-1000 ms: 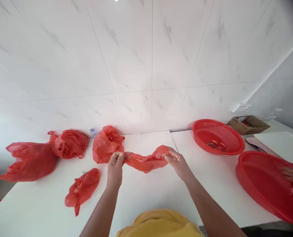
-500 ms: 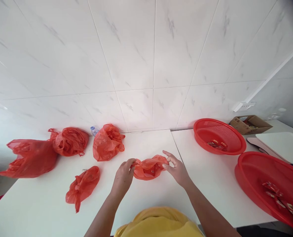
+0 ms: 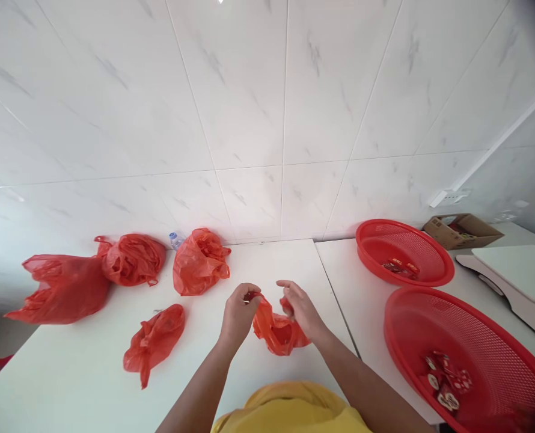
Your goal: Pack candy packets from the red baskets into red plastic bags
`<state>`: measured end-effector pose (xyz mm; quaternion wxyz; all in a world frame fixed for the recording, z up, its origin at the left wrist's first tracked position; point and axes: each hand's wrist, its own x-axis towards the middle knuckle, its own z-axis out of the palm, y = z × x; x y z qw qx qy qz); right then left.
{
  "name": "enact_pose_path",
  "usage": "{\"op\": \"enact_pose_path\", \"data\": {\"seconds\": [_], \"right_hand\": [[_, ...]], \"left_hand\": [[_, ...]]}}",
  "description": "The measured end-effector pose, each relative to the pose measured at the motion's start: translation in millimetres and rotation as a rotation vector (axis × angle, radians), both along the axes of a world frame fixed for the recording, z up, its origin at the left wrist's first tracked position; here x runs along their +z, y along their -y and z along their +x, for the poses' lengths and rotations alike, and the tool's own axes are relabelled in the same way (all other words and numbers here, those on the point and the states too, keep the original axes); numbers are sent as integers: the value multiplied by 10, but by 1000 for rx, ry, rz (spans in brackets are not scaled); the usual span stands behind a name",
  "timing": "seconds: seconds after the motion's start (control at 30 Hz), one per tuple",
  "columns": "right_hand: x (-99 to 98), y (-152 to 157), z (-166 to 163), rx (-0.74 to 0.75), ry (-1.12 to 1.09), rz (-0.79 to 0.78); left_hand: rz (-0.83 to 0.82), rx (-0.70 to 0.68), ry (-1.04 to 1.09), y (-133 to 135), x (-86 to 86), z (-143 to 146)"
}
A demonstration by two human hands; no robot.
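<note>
A small red plastic bag (image 3: 277,331) hangs between my two hands above the white table (image 3: 91,385). My left hand (image 3: 239,312) pinches the bag's left handle, fingers curled shut on it. My right hand (image 3: 300,309) grips the right handle, with the fingers partly bent over the plastic. The two hands are close together, and the bag sags below them with something small inside.
Several other red bags (image 3: 201,262) lie on the table's left side, one flat (image 3: 154,340) near my left arm. A red mesh basket (image 3: 404,261) and a bigger one (image 3: 466,355) holding small packets stand at the right. A white scale (image 3: 515,282) and cardboard box (image 3: 462,230) are beyond.
My hands have drawn together from a wide stretch. The bag went from a long pulled strip to a bunched pouch hanging between them. The view shifted slightly toward the right baskets.
</note>
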<state>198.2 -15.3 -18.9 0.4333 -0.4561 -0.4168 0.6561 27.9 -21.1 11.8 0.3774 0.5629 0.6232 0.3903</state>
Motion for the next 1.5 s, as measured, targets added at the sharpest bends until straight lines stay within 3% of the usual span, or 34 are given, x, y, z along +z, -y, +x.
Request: {"op": "enact_pose_path", "data": {"seconds": [0.07, 0.13, 0.27, 0.37, 0.47, 0.57, 0.73, 0.87, 0.93, 1.07, 1.27, 1.33, 1.5], "right_hand": [[6, 46, -51, 210, 17, 32], [-21, 67, -97, 313, 43, 48], [-113, 51, -118, 202, 119, 1], [-143, 37, -106, 139, 114, -40], [-150, 42, -116, 105, 71, -55], [-165, 45, -112, 79, 38, -57], [-170, 53, 29, 161, 18, -79], [-146, 110, 112, 307, 18, 27], [-151, 134, 105, 326, 56, 72], [-253, 133, 51, 265, 168, 79], [-462, 101, 23, 94, 573, 95], [-458, 98, 21, 115, 523, 91], [-360, 82, 49, 156, 129, -35]], "left_hand": [[-70, -75, 136, 14, -28, 52], [-111, -131, 209, 40, -70, 95], [-15, -81, 48, 125, -179, 126], [100, -199, -133, 188, -244, 129], [116, -316, -198, 224, -281, 155], [96, -343, -213, 229, -324, 176], [-8, -196, -143, 191, -484, 119], [6, -97, -131, 162, -586, 60], [30, -96, -138, 165, -594, 49], [-105, -164, -110, 202, -567, 59], [-165, -187, -99, 269, -577, 121], [-175, -197, -108, 281, -593, 133], [-153, -185, -141, 285, -641, 108]]}}
